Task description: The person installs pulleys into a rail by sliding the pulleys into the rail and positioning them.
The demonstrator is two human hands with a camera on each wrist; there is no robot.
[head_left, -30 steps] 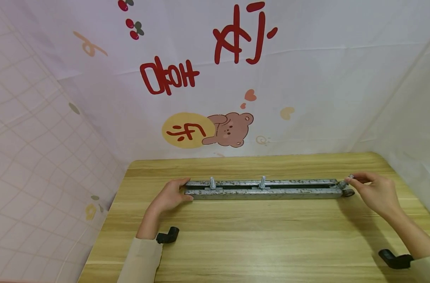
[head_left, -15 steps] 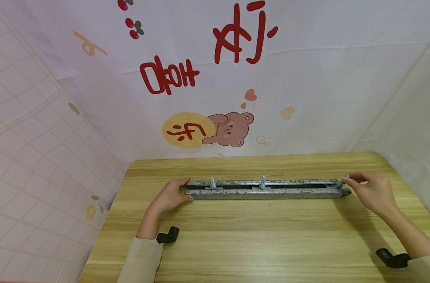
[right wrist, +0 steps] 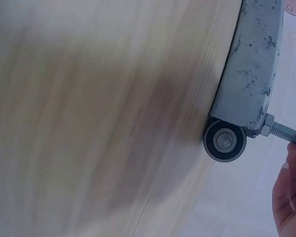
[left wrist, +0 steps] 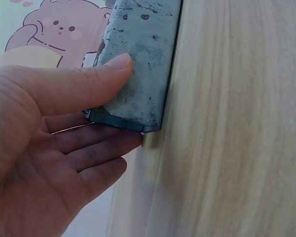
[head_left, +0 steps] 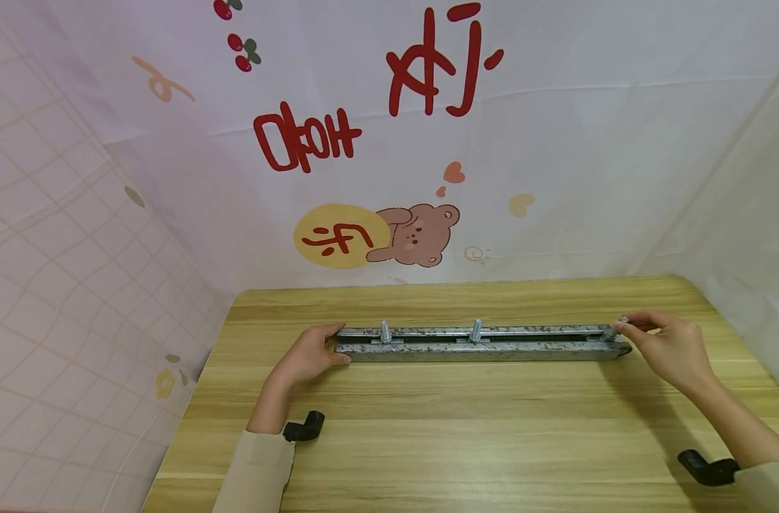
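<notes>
A grey, worn metal channel rail (head_left: 511, 351) lies lengthwise on the wooden table, its slot facing up. My left hand (head_left: 308, 354) grips the rail's left end; in the left wrist view the thumb lies on its side face and fingers pass behind the end. At the right end, my right hand (head_left: 674, 350) pinches the upright threaded bolt (right wrist: 286, 132) of a roller trolley. A bearing wheel (right wrist: 225, 141) of this trolley sticks partly out of the rail's end; the rest is hidden inside. Two more upright bolts, a left one (head_left: 385, 332) and a middle one (head_left: 476, 331), stand in the slot.
The wooden table (head_left: 466, 434) reaches back to a white printed cloth wall (head_left: 575, 171). Cloth also rises at both sides. A black elbow-shaped piece sits at each wrist, left piece (head_left: 306, 426) and right piece (head_left: 708, 470).
My right hand has moved left with the roller trolley, and its wheel has gone further into the rail's right end. The left hand and the rail have stayed in place.
</notes>
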